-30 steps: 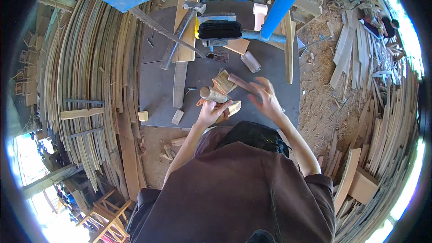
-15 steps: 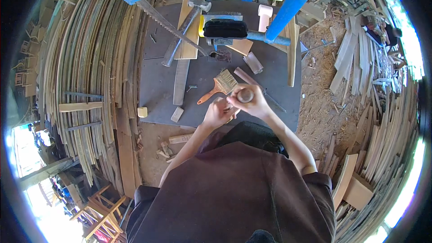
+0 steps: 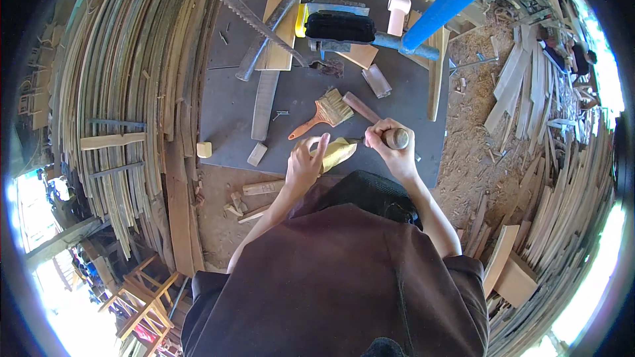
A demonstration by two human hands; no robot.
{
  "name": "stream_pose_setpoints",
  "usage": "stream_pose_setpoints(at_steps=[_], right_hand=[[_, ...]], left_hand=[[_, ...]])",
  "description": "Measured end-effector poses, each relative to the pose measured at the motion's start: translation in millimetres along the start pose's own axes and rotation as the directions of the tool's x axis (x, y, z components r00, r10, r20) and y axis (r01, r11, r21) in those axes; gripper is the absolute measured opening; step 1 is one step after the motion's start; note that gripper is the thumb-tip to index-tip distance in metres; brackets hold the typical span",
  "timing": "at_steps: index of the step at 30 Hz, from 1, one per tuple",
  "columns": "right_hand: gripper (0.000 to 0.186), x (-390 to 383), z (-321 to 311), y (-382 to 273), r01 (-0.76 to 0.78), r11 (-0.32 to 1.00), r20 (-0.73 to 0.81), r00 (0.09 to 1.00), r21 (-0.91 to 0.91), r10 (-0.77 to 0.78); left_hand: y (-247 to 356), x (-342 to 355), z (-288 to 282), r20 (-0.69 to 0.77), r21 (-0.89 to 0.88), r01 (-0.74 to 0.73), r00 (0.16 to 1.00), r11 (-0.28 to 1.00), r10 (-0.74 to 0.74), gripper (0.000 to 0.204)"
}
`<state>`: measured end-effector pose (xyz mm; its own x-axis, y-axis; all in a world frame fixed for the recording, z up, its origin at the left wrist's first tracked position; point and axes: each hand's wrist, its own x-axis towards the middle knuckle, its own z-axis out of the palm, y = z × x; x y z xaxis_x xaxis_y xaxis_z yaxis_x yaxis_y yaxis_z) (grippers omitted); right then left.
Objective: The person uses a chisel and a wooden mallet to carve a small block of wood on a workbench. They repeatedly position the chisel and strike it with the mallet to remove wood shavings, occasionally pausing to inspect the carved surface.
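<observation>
My right hand (image 3: pixel 391 149) is closed round a wooden-handled chisel; the round butt of the chisel (image 3: pixel 396 138) faces up and its thin dark blade points left. Beside the blade tip is a pale yellow, angular piece (image 3: pixel 340 153), whose material I cannot make out. My left hand (image 3: pixel 306 164) grips that piece at its left end, thumb raised and fingers curled. Just beyond both hands, a wide paintbrush (image 3: pixel 325 114) with an orange-brown handle lies on the dark tabletop (image 3: pixel 225 109). A brown rod (image 3: pixel 360 107) lies to the right of its bristles.
A hammer (image 3: pixel 278 26) and a saw blade (image 3: pixel 248 13) are at the back left, near a blue metal frame (image 3: pixel 456 0). A black tray (image 3: pixel 340 27) stands at the back. Stacked boards (image 3: pixel 135 92) flank the table's left; wood shavings (image 3: pixel 476 139) cover the right-hand floor.
My hands have drawn apart: the right moved right with the chisel, the left moved slightly left and raised its thumb. The yellow piece, mostly hidden before, now shows between them. The view has shifted slightly.
</observation>
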<state>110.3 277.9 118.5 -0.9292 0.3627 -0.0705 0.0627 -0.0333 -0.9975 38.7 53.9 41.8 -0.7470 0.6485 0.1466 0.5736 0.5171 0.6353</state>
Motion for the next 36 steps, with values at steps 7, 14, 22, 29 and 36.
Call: stream_pose_setpoints(at_steps=[7, 14, 22, 29, 36], right_hand=[[0.014, -0.8, -0.3, -5.4, -0.088, 0.991, -0.105, 0.990, 0.100, 0.098], [0.015, 0.6, 0.3, -4.3, -0.101, 0.977, -0.117, 0.985, 0.187, 0.124], [0.012, 11.3, 0.5, -12.0, 0.062, 0.935, -0.134, 0.991, 0.349, -0.016], [0.014, 12.7, -13.9, -29.4, 0.015, 0.994, -0.069, 0.998, 0.104, -0.008], [0.015, 19.0, -15.1, -7.0, 0.091, 0.990, -0.052, 0.995, 0.105, -0.085]], left_hand=[[11.1, 11.0, -16.4, 0.352, -0.425, 0.665, 0.747, 0.614, -0.564, 0.046], [-10.2, -18.5, -22.7, 0.380, -0.639, 0.575, 0.813, 0.511, -0.441, 0.042], [20.2, 23.0, -36.4, 0.130, -0.401, 0.238, 0.971, 0.885, -0.202, 0.055], [35.6, 23.6, -33.4, 0.239, -0.184, 0.130, 0.967, 0.974, -0.084, 0.056], [53.2, 34.7, -26.6, 0.221, -0.111, 0.046, 0.975, 0.993, -0.021, 0.053]])
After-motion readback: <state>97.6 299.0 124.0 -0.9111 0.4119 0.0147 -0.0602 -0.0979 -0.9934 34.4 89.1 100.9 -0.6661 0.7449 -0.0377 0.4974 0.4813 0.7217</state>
